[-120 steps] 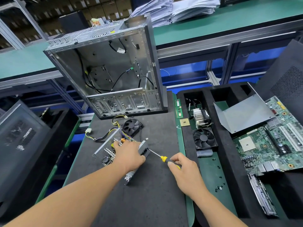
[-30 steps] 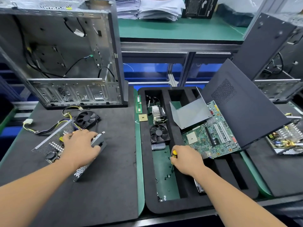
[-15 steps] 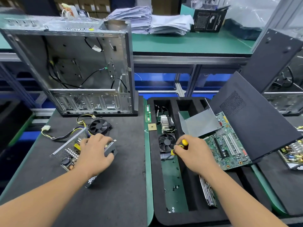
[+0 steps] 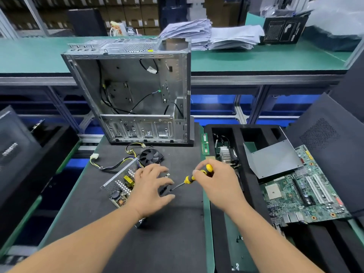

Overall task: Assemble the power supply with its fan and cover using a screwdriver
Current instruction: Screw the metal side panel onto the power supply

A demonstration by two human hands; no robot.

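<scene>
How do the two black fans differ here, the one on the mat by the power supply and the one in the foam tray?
The fan on the mat lies in the open beside the power supply, its wires running toward it; the fan in the tray is almost wholly hidden behind the right hand. The mat fan sits on flat black foam; the tray fan sits down in a compartment of the foam tray. Both are loose, not mounted.

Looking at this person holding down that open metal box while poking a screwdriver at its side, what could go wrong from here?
The yellow-and-black screwdriver meets the open perforated-metal power supply at a slant, close to the left hand; if the tip slips, it might jab a finger.

The small black fan lies loose on its wires behind the supply, so shifting the supply could drag it.

Whether a screw sits on the tip cannot be told; a dropped one would be hard to spot on the dark grey mat.
</scene>
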